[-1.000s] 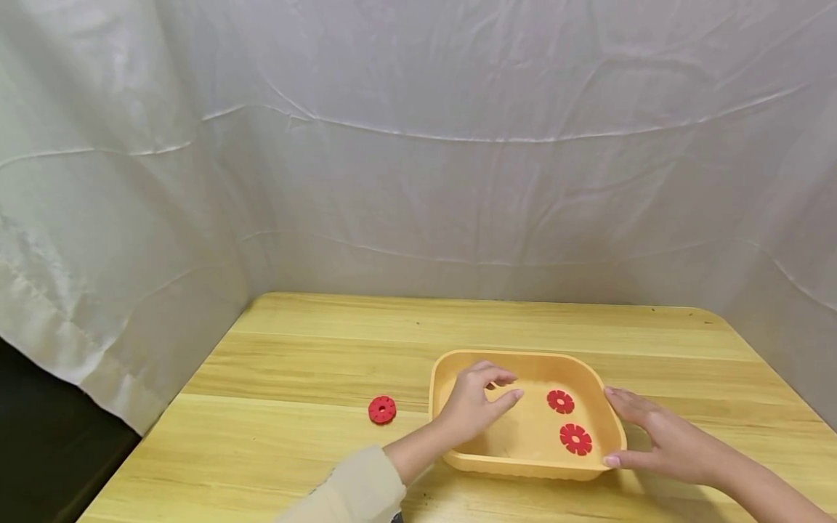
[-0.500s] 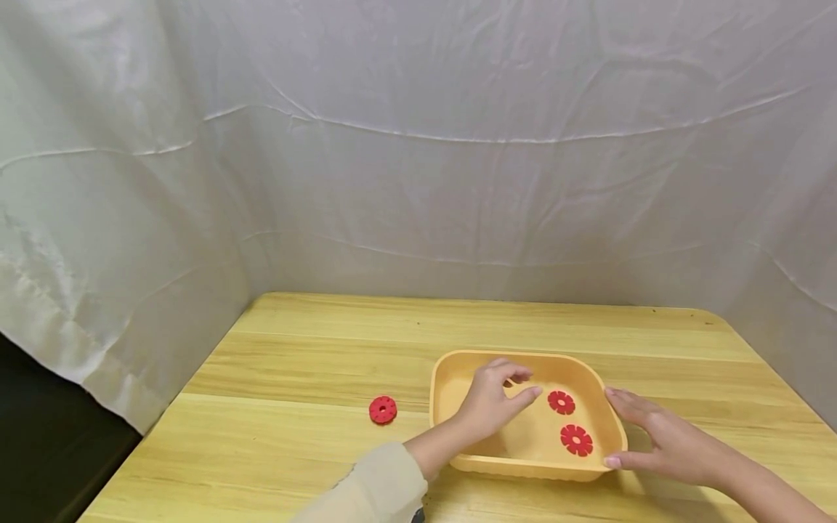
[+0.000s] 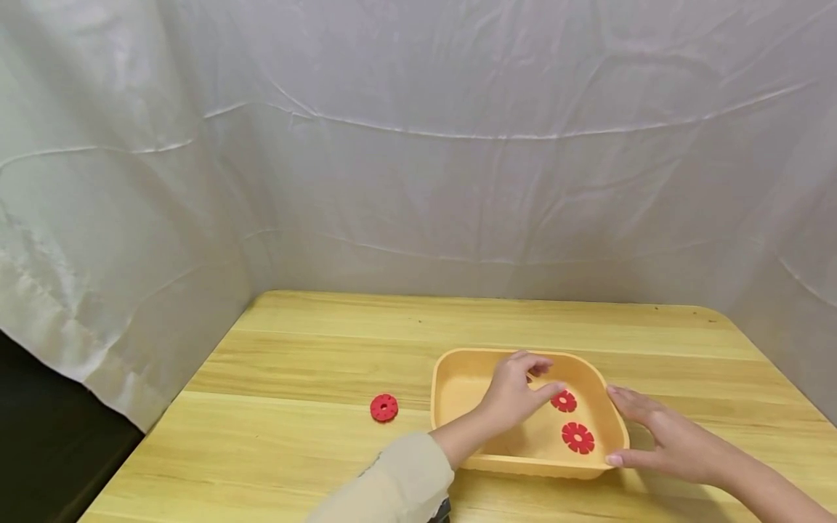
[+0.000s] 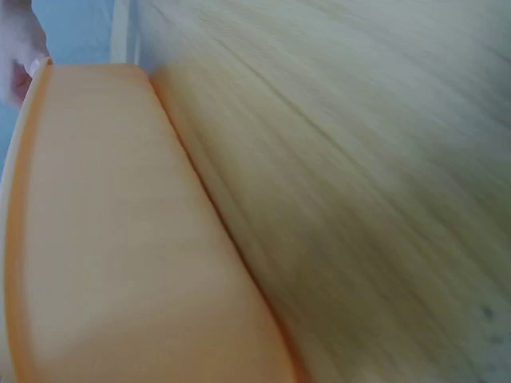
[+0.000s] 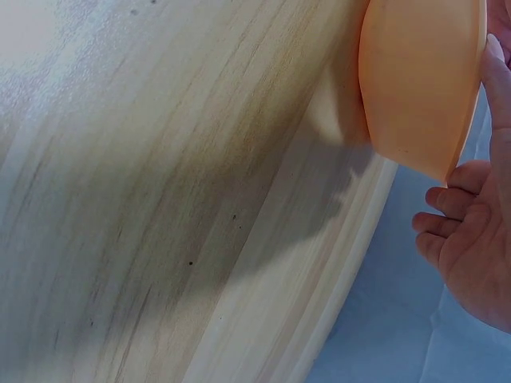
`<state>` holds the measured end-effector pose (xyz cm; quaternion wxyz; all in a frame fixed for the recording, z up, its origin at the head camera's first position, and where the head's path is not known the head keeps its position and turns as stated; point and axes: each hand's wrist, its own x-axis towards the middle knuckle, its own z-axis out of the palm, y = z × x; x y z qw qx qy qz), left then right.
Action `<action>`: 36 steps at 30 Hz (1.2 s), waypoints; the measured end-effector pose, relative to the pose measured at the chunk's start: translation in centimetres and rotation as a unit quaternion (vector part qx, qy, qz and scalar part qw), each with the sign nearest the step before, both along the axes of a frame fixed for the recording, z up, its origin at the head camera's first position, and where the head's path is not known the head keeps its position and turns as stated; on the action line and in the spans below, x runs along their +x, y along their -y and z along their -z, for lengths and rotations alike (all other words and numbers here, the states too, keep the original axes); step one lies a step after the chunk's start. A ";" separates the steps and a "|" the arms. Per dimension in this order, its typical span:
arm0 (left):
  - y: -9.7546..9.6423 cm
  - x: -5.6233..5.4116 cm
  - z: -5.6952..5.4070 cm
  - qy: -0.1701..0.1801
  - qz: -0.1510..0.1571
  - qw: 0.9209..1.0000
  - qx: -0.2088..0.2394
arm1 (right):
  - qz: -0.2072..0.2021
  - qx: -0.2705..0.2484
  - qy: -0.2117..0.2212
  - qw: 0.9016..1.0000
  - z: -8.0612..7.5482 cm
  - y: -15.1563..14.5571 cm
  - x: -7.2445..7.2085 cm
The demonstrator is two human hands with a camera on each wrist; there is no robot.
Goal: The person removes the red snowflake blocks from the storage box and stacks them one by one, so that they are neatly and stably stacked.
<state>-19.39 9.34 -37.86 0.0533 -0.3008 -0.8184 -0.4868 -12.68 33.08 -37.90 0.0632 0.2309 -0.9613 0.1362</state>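
An orange plastic basin [image 3: 471, 463] stands on the wooden table. Inside it, toward the right end, lie two flat red notched snowflake discs: the nearer disc [image 3: 578, 438] in full view, the farther disc [image 3: 564, 402] partly behind my left thumb. Over the basin floor is my left hand [image 3: 514, 392], its fingers bent and thumb apart, with nothing seen between them. My right hand [image 3: 667, 443] holds the basin's right end, thumb and fingers at the rim; the right wrist view shows it beside the basin wall [image 5: 419, 72]. Another red notched disc [image 3: 383, 408] lies left of the basin.
The wooden table [image 3: 294, 363] stretches around the basin. Behind it hangs a pale cloth [image 3: 484, 196], which also covers both sides. A dark area [image 3: 52, 428] shows at the lower left. The left wrist view has the basin's outer wall [image 4: 120, 223] close by.
My left hand has moved to the right inside the basin, from its left half toward the farther red disc. The right hand, basin and discs have stayed in place.
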 end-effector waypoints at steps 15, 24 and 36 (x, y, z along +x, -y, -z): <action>-2.4 0.8 0.6 0.041 -0.001 0.998 -0.050 | 0.002 -0.001 -0.008 1.000 0.0 -0.1 0.1; -2.9 0.7 1.7 0.066 -0.021 0.994 -0.085 | -0.013 -0.024 -0.014 1.000 0.5 -0.1 -0.2; -2.7 0.8 2.0 0.036 0.015 0.985 -0.165 | -0.003 0.002 -0.008 1.000 0.1 0.1 -0.1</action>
